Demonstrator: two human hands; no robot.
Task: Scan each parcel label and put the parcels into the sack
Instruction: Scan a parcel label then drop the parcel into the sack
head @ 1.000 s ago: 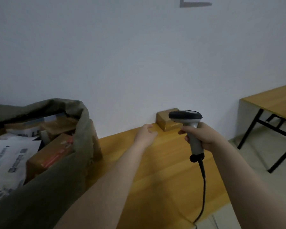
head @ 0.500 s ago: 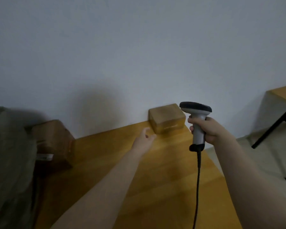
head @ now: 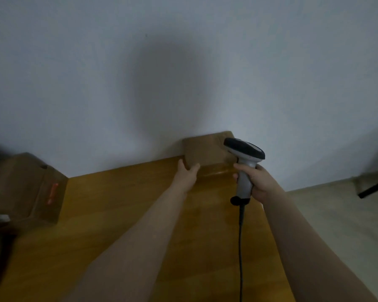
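Your left hand [head: 187, 174] now grips the parcel [head: 203, 152] at the far edge of the worktop [head: 118, 214]; right hand [head: 259, 182] still wrapped round the scanner [head: 244, 168].

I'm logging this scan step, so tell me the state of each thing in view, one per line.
small parcel: on the table, against the wall, gripped at its left corner.
left hand: grips the small parcel.
scanner: upright, held by its handle, cord hanging.
right hand: grips the scanner.
large parcel: at the table's left end, untouched.
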